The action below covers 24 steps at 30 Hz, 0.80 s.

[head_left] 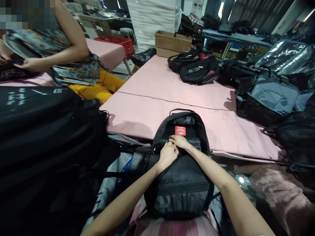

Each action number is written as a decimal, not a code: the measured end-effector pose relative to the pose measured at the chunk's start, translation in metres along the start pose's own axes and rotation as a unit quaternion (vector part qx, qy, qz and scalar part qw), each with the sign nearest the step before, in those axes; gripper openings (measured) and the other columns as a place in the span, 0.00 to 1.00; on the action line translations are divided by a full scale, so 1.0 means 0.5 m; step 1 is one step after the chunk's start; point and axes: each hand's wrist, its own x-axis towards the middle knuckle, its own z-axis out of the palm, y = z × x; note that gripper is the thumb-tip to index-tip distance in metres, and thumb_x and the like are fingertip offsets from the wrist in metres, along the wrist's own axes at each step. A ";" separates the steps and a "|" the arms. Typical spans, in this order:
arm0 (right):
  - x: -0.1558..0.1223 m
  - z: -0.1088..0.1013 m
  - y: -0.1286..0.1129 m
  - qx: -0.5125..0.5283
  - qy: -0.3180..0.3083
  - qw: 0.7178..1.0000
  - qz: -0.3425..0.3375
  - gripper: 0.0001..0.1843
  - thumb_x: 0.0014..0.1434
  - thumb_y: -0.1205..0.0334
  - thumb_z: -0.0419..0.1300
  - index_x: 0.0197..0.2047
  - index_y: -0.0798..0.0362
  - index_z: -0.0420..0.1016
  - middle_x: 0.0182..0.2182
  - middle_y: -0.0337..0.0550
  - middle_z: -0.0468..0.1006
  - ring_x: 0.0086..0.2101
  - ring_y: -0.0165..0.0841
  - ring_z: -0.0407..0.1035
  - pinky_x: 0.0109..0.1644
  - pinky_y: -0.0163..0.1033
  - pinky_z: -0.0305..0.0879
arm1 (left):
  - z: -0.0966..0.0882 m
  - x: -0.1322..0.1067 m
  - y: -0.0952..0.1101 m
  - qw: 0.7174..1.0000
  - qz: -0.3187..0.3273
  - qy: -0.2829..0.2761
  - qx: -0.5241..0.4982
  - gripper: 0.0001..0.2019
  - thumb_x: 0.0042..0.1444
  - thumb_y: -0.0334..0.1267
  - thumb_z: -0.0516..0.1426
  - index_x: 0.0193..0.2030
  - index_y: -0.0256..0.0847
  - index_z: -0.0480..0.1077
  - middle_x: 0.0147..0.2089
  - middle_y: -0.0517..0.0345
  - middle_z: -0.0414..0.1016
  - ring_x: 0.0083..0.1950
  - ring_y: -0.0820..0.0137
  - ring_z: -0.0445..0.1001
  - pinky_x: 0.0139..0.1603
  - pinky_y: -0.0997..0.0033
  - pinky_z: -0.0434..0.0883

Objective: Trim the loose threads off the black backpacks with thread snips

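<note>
A black backpack [180,193] lies unzipped across my lap and the edge of the pink table, its lid folded back onto the tabletop. A red label [180,130] shows on its inside back panel. Both my hands are inside the opening, close together. My left hand [168,153] is closed with the fingers curled near the inner pocket edge. My right hand [179,141] is just above it, fingertips pinched together at the dark lining. Whatever lies between the fingers is too small and dark to make out.
Black bags are piled high at my left [49,131]. More backpacks [197,68] and a grey-black bag [270,95] lie on the pink table [147,108]. A cardboard box [172,42] stands at its far end. Another person [73,65] sits across to the left, handling a bag.
</note>
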 end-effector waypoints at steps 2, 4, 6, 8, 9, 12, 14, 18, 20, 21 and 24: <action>-0.018 -0.002 0.014 -0.044 -0.022 0.999 0.007 0.15 0.56 0.48 0.55 0.44 0.44 0.74 0.41 0.40 0.77 0.44 0.37 0.69 0.44 0.37 0.61 | -0.003 -0.007 -0.041 0.998 -0.065 0.018 0.004 0.11 0.55 0.31 0.48 0.34 0.34 0.72 0.38 0.46 0.70 0.42 0.63 0.69 0.43 0.64 0.67; -0.050 -0.015 0.041 -0.077 -0.032 0.996 0.023 0.13 0.57 0.51 0.54 0.41 0.45 0.74 0.40 0.40 0.78 0.43 0.37 0.70 0.43 0.37 0.60 | -0.007 -0.008 -0.087 0.992 -0.116 0.038 0.005 0.15 0.54 0.26 0.45 0.42 0.32 0.70 0.44 0.43 0.70 0.47 0.62 0.69 0.45 0.64 0.66; -0.086 -0.030 0.072 -0.100 -0.037 0.993 0.047 0.12 0.59 0.53 0.52 0.39 0.46 0.74 0.37 0.41 0.78 0.42 0.37 0.70 0.41 0.36 0.59 | -0.009 -0.002 -0.127 0.990 -0.133 0.042 -0.002 0.23 0.50 0.20 0.44 0.51 0.31 0.66 0.52 0.41 0.67 0.53 0.63 0.66 0.50 0.65 0.65; -0.116 -0.040 0.099 -0.112 -0.032 0.991 0.072 0.13 0.60 0.54 0.50 0.39 0.46 0.74 0.37 0.41 0.78 0.42 0.37 0.70 0.39 0.35 0.58 | -0.009 0.007 -0.149 0.994 -0.109 0.017 -0.017 0.29 0.45 0.17 0.44 0.55 0.33 0.63 0.56 0.45 0.66 0.55 0.66 0.65 0.53 0.69 0.63; -0.128 -0.042 0.110 -0.114 -0.028 0.990 0.082 0.13 0.60 0.54 0.49 0.39 0.46 0.73 0.37 0.41 0.78 0.42 0.37 0.70 0.38 0.34 0.57 | -0.008 0.011 -0.153 0.996 -0.086 -0.004 -0.026 0.30 0.44 0.16 0.44 0.55 0.35 0.65 0.56 0.49 0.67 0.55 0.68 0.66 0.54 0.71 0.63; -0.145 -0.040 0.132 -0.111 -0.019 0.988 0.103 0.13 0.61 0.53 0.48 0.39 0.46 0.73 0.36 0.40 0.78 0.42 0.37 0.70 0.37 0.33 0.56 | -0.001 0.011 -0.142 0.996 -0.005 -0.075 -0.042 0.27 0.45 0.18 0.45 0.48 0.44 0.72 0.51 0.60 0.73 0.51 0.70 0.69 0.52 0.73 0.64; -0.147 -0.036 0.141 -0.106 -0.014 0.988 0.109 0.13 0.61 0.53 0.48 0.38 0.46 0.73 0.36 0.40 0.78 0.42 0.37 0.70 0.36 0.33 0.56 | 0.005 0.005 -0.128 0.993 0.031 -0.106 -0.039 0.24 0.48 0.21 0.47 0.45 0.47 0.74 0.50 0.62 0.74 0.50 0.68 0.68 0.51 0.71 0.64; -0.144 -0.029 0.152 -0.088 0.001 0.990 0.109 0.13 0.60 0.54 0.49 0.39 0.45 0.73 0.36 0.41 0.78 0.42 0.39 0.71 0.38 0.35 0.57 | 0.015 -0.007 -0.114 0.990 0.062 -0.126 -0.023 0.23 0.49 0.21 0.47 0.46 0.46 0.74 0.52 0.58 0.72 0.52 0.66 0.67 0.53 0.67 0.63; -0.143 -0.027 0.156 -0.070 0.010 0.992 0.104 0.12 0.59 0.54 0.50 0.41 0.45 0.73 0.36 0.41 0.78 0.42 0.40 0.71 0.39 0.36 0.59 | 0.015 -0.005 -0.115 0.989 0.069 -0.127 -0.018 0.24 0.48 0.20 0.47 0.46 0.44 0.73 0.51 0.57 0.73 0.52 0.67 0.68 0.55 0.68 0.62; -0.142 -0.027 0.157 -0.059 0.015 0.993 0.100 0.12 0.59 0.54 0.51 0.42 0.44 0.73 0.37 0.41 0.78 0.43 0.40 0.71 0.41 0.37 0.59 | 0.012 -0.001 -0.114 0.989 0.071 -0.125 -0.016 0.25 0.48 0.19 0.46 0.46 0.43 0.73 0.51 0.57 0.73 0.53 0.67 0.67 0.55 0.68 0.62; -0.135 -0.025 0.156 -0.012 0.034 0.996 0.080 0.14 0.59 0.54 0.52 0.46 0.43 0.73 0.41 0.41 0.78 0.45 0.40 0.69 0.45 0.40 0.60 | -0.003 0.034 -0.097 0.992 0.071 -0.106 -0.013 0.24 0.48 0.18 0.45 0.46 0.38 0.73 0.52 0.52 0.71 0.54 0.67 0.67 0.55 0.68 0.62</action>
